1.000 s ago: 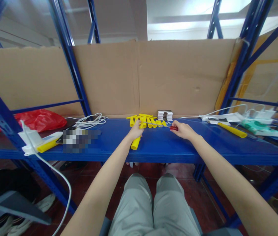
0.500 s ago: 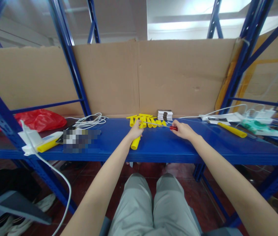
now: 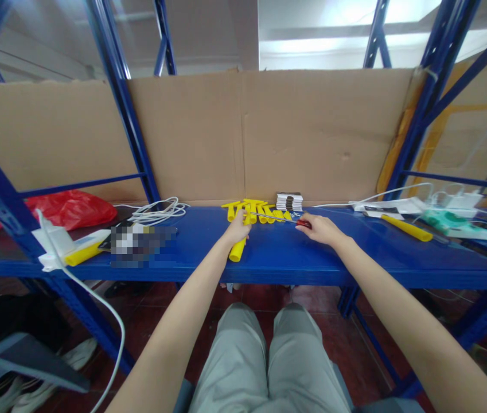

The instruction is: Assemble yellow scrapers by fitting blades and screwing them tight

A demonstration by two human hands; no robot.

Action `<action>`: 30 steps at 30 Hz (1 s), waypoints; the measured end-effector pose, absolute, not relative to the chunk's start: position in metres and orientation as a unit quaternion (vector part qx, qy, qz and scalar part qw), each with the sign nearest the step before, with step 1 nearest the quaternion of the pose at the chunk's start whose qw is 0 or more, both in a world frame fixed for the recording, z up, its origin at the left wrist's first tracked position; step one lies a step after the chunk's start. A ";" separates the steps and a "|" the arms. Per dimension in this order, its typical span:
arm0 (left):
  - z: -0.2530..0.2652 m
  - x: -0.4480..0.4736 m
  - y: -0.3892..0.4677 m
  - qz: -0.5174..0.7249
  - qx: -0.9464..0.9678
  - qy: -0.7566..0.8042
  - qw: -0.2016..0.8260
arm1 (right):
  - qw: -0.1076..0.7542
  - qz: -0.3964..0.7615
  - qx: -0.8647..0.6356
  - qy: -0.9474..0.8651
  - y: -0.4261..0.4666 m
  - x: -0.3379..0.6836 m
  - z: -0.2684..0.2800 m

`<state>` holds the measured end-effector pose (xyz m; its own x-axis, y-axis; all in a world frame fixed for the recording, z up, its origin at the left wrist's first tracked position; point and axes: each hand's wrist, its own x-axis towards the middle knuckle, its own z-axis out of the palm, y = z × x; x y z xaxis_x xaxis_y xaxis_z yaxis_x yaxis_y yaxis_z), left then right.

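My left hand (image 3: 238, 228) is closed around a yellow T-shaped plastic piece (image 3: 237, 250), whose round handle end sticks out below the fingers toward the table's front edge. In my right hand (image 3: 319, 229) is a screwdriver with a red handle (image 3: 304, 224). Its long metal shaft (image 3: 271, 217) points left, and the tip meets the head of the yellow piece by my left fingers; the exact contact is too small to make out. Just behind my hands lie several more yellow T-shaped pieces (image 3: 262, 213) in a row. Some smaller yellow parts (image 3: 287, 215) lie at their right.
A stack of printed cards (image 3: 289, 201) stands against the cardboard panel (image 3: 312, 137) behind the blue table (image 3: 303, 264). At left are a coiled white cable (image 3: 161, 211) and a red plastic bag (image 3: 71, 207). Another yellow tube (image 3: 407, 228) and a green-white object (image 3: 454, 222) lie at right.
My right hand's fingers have shifted slightly on the screwdriver handle, now covering more of it. The left hand and the yellow piece stay in place.
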<state>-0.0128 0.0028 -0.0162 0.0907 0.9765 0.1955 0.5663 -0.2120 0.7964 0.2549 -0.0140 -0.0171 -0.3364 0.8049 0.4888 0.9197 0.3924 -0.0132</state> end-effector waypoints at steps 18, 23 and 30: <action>-0.017 -0.013 0.003 0.373 0.687 0.557 0.281 | 0.222 -0.122 -0.538 -0.804 -0.016 0.254 -0.016; -0.017 -0.013 0.003 0.373 0.686 0.559 0.279 | 0.225 -0.133 -0.536 -0.803 -0.014 0.256 -0.017; -0.016 -0.012 0.001 0.372 0.684 0.562 0.279 | 0.182 -0.147 -0.556 -0.797 -0.018 0.252 -0.014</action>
